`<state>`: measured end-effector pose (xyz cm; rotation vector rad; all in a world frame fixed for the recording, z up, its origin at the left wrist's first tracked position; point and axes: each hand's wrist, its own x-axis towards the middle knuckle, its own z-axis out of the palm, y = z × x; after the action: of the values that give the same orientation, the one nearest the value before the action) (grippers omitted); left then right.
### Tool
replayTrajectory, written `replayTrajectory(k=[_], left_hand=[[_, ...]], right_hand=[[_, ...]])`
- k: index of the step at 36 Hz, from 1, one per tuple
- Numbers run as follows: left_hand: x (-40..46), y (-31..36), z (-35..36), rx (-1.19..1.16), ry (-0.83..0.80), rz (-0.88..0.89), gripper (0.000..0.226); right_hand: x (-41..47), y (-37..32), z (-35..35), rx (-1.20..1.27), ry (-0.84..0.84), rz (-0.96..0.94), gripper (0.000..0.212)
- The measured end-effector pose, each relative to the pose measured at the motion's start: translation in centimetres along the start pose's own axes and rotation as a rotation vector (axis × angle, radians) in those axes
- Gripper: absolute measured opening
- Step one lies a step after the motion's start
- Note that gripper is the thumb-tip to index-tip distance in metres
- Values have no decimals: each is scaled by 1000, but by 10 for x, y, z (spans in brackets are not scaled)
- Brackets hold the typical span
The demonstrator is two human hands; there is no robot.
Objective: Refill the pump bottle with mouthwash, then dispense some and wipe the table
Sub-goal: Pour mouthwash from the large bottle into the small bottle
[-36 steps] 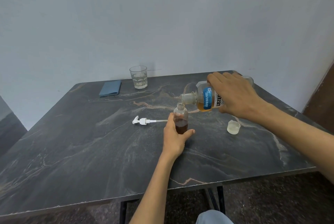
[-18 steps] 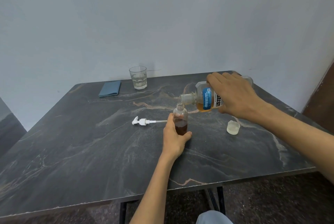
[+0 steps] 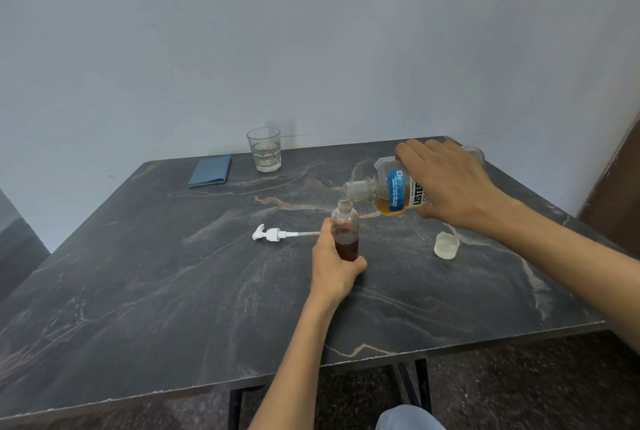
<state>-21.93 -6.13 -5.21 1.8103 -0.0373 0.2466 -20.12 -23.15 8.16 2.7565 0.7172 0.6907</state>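
**Pour under way, a spill the main risk**

Almost nothing has shifted over the last second: the same tilt, the same grip. Nearest, the left hand (image 3: 334,265) curls round the base of the pump bottle (image 3: 345,233), which stands mid-table, open-necked and roughly half full of brown liquid. Right of it lies the cap (image 3: 446,245), mouth up. Just beyond, the right hand (image 3: 446,183) grips the mouthwash bottle (image 3: 391,188) tipped over the neck, amber liquid low inside. The narrow neck could overflow if the tilt steepens. Left lies the pump head (image 3: 272,234); far off, a glass (image 3: 264,149) holding a little clear liquid, and a blue cloth (image 3: 210,171).
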Motion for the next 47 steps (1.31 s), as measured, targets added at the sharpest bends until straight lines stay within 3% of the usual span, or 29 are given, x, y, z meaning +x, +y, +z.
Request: replayTrajectory(k=[47], left_hand=[[-1, 1, -1, -6, -10, 18, 63]], right_hand=[[2, -1, -5, -19, -20, -8, 66]])
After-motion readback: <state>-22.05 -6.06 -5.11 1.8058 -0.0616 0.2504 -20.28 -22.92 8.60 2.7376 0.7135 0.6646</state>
